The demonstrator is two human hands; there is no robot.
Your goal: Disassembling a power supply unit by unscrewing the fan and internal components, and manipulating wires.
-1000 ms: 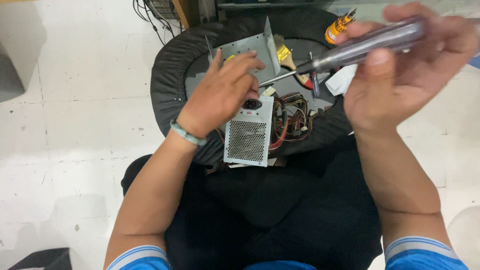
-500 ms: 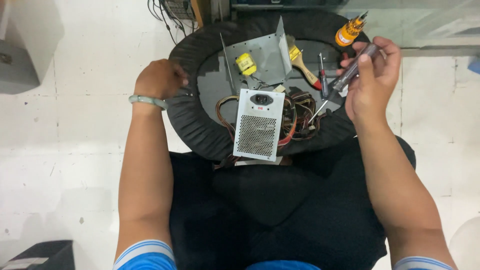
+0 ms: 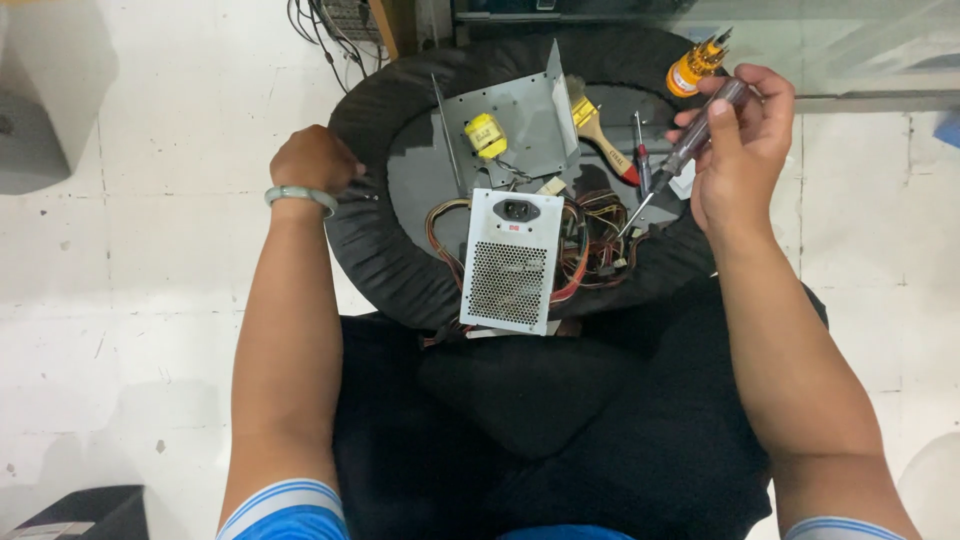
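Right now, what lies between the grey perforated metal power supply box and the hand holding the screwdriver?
In the head view, a tangle of coloured wires lies between the box and the right hand.

white tiled floor [image 3: 150, 330] w/ scuffs, glass panel [image 3: 870, 50] top right, grey box [image 3: 45, 100] left.

Both arms are bare from the fingers [image 3: 345, 170] back past the elbows. Behind the left hand [image 3: 312, 160] a pale green bangle [image 3: 300, 196] circles the wrist. Farthest from the fingers, blue short sleeves [image 3: 285, 510] end in white-striped cuffs. Dark trousers [image 3: 540, 430] cover the lap.
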